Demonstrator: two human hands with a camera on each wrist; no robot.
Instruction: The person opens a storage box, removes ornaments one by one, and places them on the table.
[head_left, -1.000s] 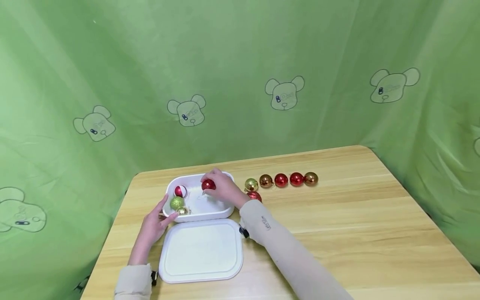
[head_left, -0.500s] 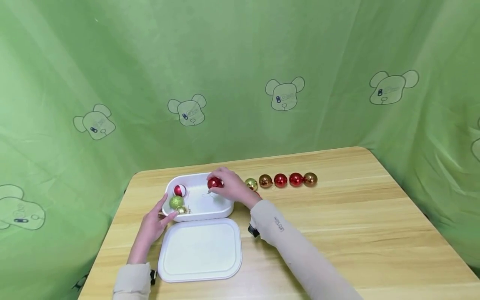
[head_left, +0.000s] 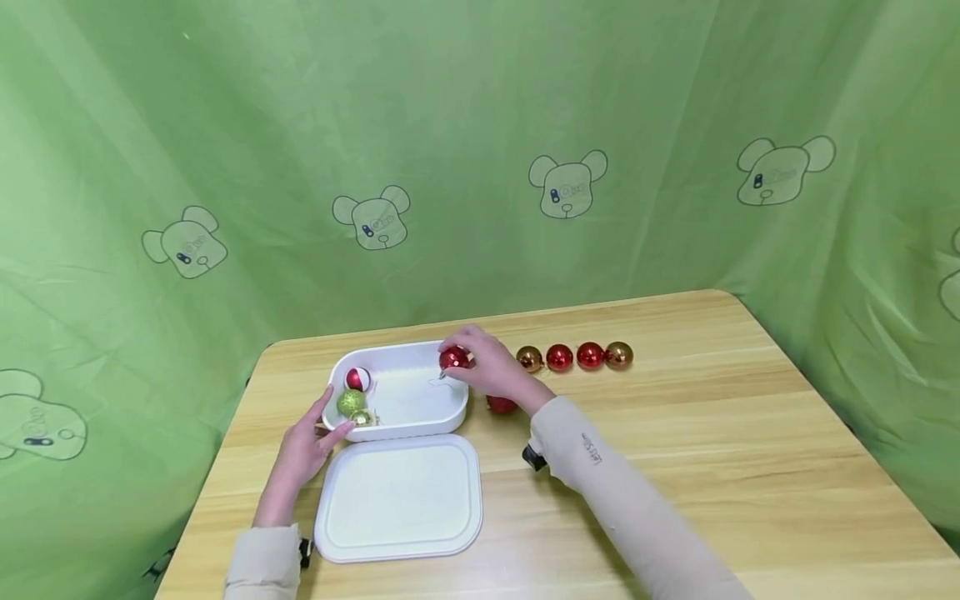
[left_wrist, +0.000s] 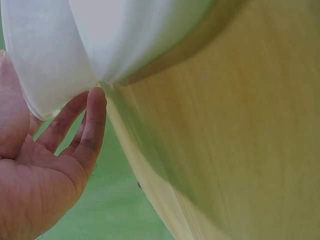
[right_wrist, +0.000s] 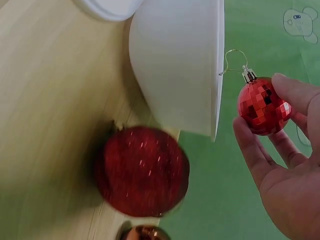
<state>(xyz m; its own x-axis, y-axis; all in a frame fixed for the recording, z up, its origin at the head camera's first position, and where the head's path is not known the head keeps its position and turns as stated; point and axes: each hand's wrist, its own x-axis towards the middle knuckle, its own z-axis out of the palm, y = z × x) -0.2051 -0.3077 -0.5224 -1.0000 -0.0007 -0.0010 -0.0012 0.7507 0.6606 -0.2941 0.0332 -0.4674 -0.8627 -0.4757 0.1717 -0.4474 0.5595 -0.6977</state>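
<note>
My right hand [head_left: 493, 368] pinches a shiny red Christmas bauble [head_left: 453, 358] above the right end of a white plastic box [head_left: 416, 432]. The right wrist view shows the bauble's faceted mirror surface [right_wrist: 262, 106], with its gold cap and string loop near the box rim. At the box's left end, my left hand [head_left: 302, 448] grips the wall, thumb at the front. Inside lie a red-and-white bauble [head_left: 357, 379], a glittery green one [head_left: 350, 403] and a gold one [head_left: 362, 418]. The left wrist view shows fingers [left_wrist: 94, 125] against the box's underside.
A white lid [head_left: 397, 500] lies flat in front of the box. To the right, a row holds a brown bauble [head_left: 529, 358], red baubles [head_left: 559, 357] and another brown one [head_left: 618, 355]. A glittery red bauble [right_wrist: 145, 171] sits beside the box. A green curtain hangs behind.
My right hand has carried the red bauble rightward, from over the box's middle to its right rim. The left hand has kept its hold on the box.
</note>
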